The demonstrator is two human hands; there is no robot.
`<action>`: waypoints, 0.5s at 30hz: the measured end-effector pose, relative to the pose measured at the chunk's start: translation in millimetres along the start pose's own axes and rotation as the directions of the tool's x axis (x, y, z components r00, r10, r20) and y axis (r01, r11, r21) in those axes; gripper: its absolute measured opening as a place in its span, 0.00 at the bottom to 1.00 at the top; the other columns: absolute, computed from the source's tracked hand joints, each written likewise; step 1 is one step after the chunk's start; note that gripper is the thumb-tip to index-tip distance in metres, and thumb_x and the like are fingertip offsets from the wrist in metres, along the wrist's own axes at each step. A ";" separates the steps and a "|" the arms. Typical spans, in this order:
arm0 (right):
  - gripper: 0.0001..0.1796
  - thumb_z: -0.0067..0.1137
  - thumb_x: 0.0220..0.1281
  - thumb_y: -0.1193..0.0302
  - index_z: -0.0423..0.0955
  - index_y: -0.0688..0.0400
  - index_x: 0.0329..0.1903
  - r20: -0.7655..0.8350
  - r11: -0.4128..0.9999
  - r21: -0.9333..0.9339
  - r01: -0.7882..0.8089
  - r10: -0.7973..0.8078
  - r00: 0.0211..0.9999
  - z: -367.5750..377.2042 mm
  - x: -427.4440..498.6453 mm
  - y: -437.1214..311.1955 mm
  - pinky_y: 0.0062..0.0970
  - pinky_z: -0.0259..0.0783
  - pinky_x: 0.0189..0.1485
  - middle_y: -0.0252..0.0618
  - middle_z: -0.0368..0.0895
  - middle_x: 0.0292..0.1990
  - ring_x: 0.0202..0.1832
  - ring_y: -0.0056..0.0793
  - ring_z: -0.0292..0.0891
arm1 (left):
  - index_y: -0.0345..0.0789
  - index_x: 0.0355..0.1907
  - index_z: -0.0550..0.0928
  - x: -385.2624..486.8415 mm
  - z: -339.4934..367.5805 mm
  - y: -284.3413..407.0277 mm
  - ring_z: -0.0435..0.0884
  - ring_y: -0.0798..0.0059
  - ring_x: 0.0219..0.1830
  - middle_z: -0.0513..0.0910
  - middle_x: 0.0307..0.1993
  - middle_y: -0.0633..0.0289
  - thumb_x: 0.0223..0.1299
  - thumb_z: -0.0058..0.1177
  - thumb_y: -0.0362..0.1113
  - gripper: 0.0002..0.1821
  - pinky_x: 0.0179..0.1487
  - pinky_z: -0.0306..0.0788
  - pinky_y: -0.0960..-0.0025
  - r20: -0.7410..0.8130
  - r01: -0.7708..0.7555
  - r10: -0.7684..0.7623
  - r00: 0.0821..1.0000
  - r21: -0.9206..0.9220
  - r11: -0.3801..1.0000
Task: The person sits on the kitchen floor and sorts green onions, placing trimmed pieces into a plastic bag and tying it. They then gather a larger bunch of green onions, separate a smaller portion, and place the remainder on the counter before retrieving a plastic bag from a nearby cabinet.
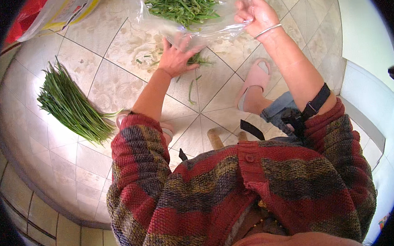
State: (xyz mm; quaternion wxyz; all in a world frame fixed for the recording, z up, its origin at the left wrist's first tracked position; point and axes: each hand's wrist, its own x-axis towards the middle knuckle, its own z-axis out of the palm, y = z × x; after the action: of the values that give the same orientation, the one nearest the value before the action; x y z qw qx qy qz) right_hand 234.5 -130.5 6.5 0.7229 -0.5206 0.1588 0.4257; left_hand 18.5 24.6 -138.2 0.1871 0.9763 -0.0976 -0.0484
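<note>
At the top of the head view a clear plastic bag [208, 32] holds a tangled heap of green leafy stalks [183, 5]. My right hand [259, 14], a silver bangle at its wrist, grips the bag's right edge. My left hand [176, 58] reaches down to the tiled floor under the bag's near edge, fingers spread and partly seen through the plastic. Beside its thumb lie loose green scraps [198, 59], and a few bits [191, 93] are scattered nearer to me. To the left a thick bundle of garlic chives [72, 103] rests on the floor.
A red, white and yellow printed bag [58, 16] stands at the upper left. My foot in a pink slipper [256, 73] is on the tiles below my right arm. Wooden stool legs [214, 137] show before my body. A white panel [363, 28] borders the right side.
</note>
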 end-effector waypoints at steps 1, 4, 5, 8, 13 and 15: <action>0.18 0.45 0.69 0.53 0.72 0.47 0.53 0.019 1.000 -0.022 0.007 -0.007 1.000 -0.3 -0.7 -0.6 0.22 0.56 0.17 0.29 0.68 0.17 0.11 0.20 0.54 | 0.55 0.65 0.66 12.1 1.8 -0.3 0.60 0.55 0.67 0.64 0.64 0.58 0.48 0.57 0.59 0.38 0.66 0.49 0.37 0.024 -0.075 0.077 0.997 -0.050 0.996; 0.17 0.46 0.69 0.54 0.73 0.48 0.50 0.057 0.999 -0.046 0.010 -0.007 0.998 1.8 -3.6 -4.1 0.22 0.57 0.18 0.30 0.68 0.17 0.11 0.20 0.55 | 0.51 0.60 0.70 16.4 7.4 1.9 0.66 0.61 0.62 0.68 0.60 0.61 0.53 0.54 0.48 0.28 0.64 0.59 0.49 0.024 -0.209 0.211 0.977 -0.081 0.975; 0.16 0.46 0.68 0.54 0.73 0.49 0.48 0.053 1.000 -0.030 -0.005 0.007 0.999 2.4 -4.7 -3.5 0.22 0.58 0.18 0.30 0.68 0.17 0.12 0.21 0.56 | 0.49 0.58 0.72 13.1 10.0 1.6 0.68 0.63 0.60 0.71 0.58 0.62 0.54 0.53 0.44 0.25 0.63 0.63 0.54 0.099 -0.215 0.219 0.971 -0.054 0.975; 0.18 0.47 0.68 0.59 0.71 0.55 0.54 0.014 0.997 -0.074 0.021 -0.020 1.000 1.0 -9.3 3.4 0.20 0.56 0.19 0.28 0.68 0.19 0.14 0.17 0.54 | 0.43 0.46 0.76 -5.9 17.8 2.4 0.76 0.66 0.46 0.76 0.42 0.65 0.50 0.51 0.36 0.17 0.42 0.75 0.64 -0.058 -0.305 0.305 0.951 0.001 0.952; 0.15 0.53 0.65 0.62 0.77 0.58 0.47 0.008 0.985 -0.166 0.056 -0.055 0.998 -9.6 -23.9 14.6 0.20 0.55 0.20 0.31 0.70 0.22 0.16 0.16 0.56 | 0.42 0.40 0.76 -24.9 20.3 -1.4 0.80 0.70 0.32 0.75 0.35 0.65 0.45 0.52 0.31 0.15 0.23 0.74 0.73 -0.110 -0.313 0.309 0.945 -0.019 0.949; 0.16 0.54 0.64 0.62 0.77 0.58 0.48 -0.015 0.979 -0.195 0.065 -0.069 0.997 -10.8 -28.2 16.9 0.20 0.56 0.20 0.31 0.71 0.22 0.16 0.15 0.56 | 0.39 0.38 0.76 -33.9 10.8 2.5 0.80 0.63 0.31 0.75 0.35 0.61 0.46 0.53 0.28 0.12 0.29 0.76 0.65 -0.026 -0.140 0.137 0.990 -0.165 0.976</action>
State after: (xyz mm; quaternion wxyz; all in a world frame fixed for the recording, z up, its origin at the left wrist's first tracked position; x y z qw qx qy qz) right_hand 207.1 -151.2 10.6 0.6809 -0.5983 0.1068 0.4088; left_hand -16.5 25.5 -145.3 0.2717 0.9483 -0.1598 -0.0364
